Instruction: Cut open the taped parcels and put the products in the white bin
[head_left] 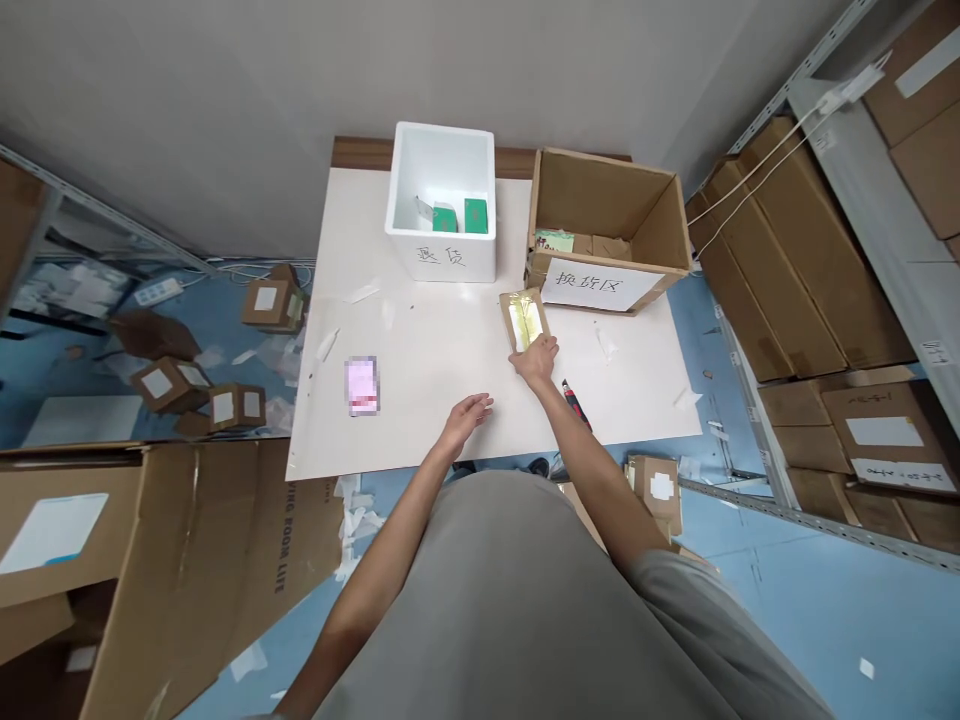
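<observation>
A small flat cardboard box (524, 312) with shiny yellowish tape across its top lies on the white table, just in front of the large carton. My right hand (535, 360) grips its near end, thumb on the left and fingers over the right side. My left hand (468, 416) hovers near the table's front edge, holding nothing, its fingers stretched out and slightly curled. A red and black box cutter (576, 404) rests on the table to the right of my right hand.
At the table's back stand a white foam box (442, 258) holding green boxes (475, 215) and an open carton (660, 190) with small boxes inside. A pixelated pink item (362, 386) lies at left. Shelves of cartons (810, 270) flank the right; boxes (169, 385) litter the floor at left.
</observation>
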